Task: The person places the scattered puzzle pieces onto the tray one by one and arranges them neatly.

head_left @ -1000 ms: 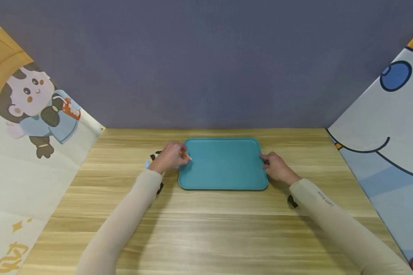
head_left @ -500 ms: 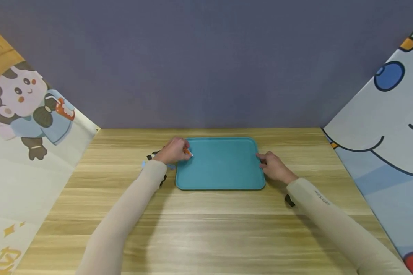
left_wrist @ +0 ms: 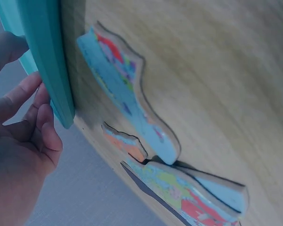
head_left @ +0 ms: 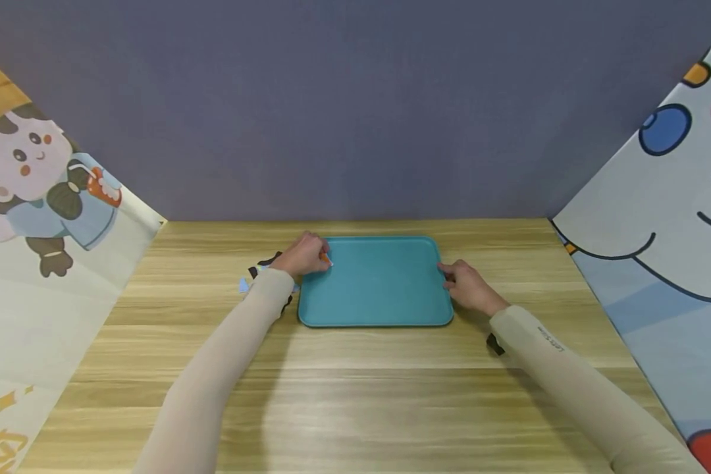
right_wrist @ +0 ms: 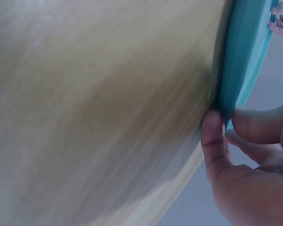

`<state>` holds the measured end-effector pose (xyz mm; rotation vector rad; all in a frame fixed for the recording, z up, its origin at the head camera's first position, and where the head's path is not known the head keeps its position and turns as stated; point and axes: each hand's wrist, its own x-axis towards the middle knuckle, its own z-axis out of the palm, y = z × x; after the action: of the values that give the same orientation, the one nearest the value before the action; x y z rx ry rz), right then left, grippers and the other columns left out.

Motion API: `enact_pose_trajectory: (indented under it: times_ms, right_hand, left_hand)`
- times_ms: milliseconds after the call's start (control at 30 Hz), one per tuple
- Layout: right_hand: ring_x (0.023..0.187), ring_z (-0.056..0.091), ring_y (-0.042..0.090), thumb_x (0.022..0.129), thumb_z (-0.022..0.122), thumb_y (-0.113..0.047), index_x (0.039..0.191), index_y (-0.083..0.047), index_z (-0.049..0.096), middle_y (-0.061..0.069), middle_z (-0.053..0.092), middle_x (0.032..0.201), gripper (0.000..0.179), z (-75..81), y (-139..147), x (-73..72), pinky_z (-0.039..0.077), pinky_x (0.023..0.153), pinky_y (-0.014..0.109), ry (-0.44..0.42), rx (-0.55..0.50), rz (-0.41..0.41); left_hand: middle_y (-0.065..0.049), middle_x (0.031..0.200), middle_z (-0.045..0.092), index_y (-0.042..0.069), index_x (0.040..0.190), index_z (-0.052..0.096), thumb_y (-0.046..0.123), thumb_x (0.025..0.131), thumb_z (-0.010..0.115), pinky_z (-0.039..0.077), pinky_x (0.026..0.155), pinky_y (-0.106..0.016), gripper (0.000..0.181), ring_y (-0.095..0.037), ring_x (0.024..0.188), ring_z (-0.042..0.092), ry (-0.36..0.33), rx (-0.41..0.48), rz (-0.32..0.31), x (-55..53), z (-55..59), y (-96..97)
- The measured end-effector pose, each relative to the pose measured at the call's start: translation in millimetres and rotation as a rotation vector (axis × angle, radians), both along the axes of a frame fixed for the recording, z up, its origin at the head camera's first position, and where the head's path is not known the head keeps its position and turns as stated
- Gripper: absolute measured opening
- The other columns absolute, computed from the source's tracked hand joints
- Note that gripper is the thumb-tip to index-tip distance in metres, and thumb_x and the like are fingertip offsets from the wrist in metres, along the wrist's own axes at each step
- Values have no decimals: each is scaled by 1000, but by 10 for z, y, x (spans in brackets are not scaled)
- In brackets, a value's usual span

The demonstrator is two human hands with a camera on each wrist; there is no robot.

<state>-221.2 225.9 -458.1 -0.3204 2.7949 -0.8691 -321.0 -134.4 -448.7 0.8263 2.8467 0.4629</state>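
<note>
A teal tray [head_left: 373, 283] lies on the wooden table. My left hand [head_left: 305, 255] is over its left rim, near the far corner, and pinches a small orange piece with a pale tip [head_left: 326, 259]. In the left wrist view the tray's rim hides that piece. At the opposite side my right hand [head_left: 468, 286] pinches the tray's right rim between thumb and fingers, clearest on the rim [right_wrist: 240, 61] in the right wrist view. Beside my left hand lie flat, map-printed puzzle pieces: a long blue one [left_wrist: 127, 99], a small orange one [left_wrist: 125, 140] and a multicoloured one [left_wrist: 174, 186].
A dark blue-grey wall [head_left: 355, 112] rises behind the table's far edge. Cartoon-printed panels stand along the left [head_left: 41, 171] and right [head_left: 646, 217]. A small black item [head_left: 495, 344] shows beside my right sleeve. Bare wooden tabletop [head_left: 379, 395] stretches in front of the tray.
My left hand has shifted slightly away and to the right along the tray's left rim, still pinching the orange piece. My right hand keeps its place on the rim. The head view has turned slightly.
</note>
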Motion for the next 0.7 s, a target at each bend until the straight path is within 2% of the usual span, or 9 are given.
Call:
enact_pose_trajectory:
  times_ms: [167, 367, 567, 700]
  right_hand:
    - [78, 43, 22, 84, 49, 0, 130, 2, 32, 14, 42, 91, 48, -4, -7, -7, 40, 66, 30, 0, 11, 0]
    - [80, 44, 22, 84, 49, 0, 130, 1, 33, 13, 42, 92, 48, -2, -37, -11, 41, 67, 31, -3, 5, -1]
    - [79, 44, 22, 84, 49, 1, 130, 1, 33, 13, 43, 92, 48, 2, -34, -1, 41, 67, 31, 7, -2, -3]
    - [80, 44, 22, 84, 48, 1, 130, 1, 32, 13, 43, 92, 48, -6, -12, 7, 40, 67, 30, 6, -7, 0]
  left_hand:
    - [-4, 97, 56, 6, 103, 61, 28, 74, 65, 37, 80, -32, 37, -21, 95, 40, 15, -1, -33, -2, -1, 2]
    - [-3, 99, 53, 8, 106, 59, 25, 75, 66, 39, 78, -32, 36, -20, 95, 40, 6, 2, -45, 1, 9, -24]
    - [-5, 103, 54, 7, 109, 56, 23, 74, 67, 37, 80, -33, 40, -21, 98, 42, 18, 83, -28, 22, 36, -96]
    - [-10, 100, 52, 3, 111, 53, 20, 75, 65, 38, 77, -34, 42, -22, 91, 44, 22, 130, -17, 56, 64, -208]
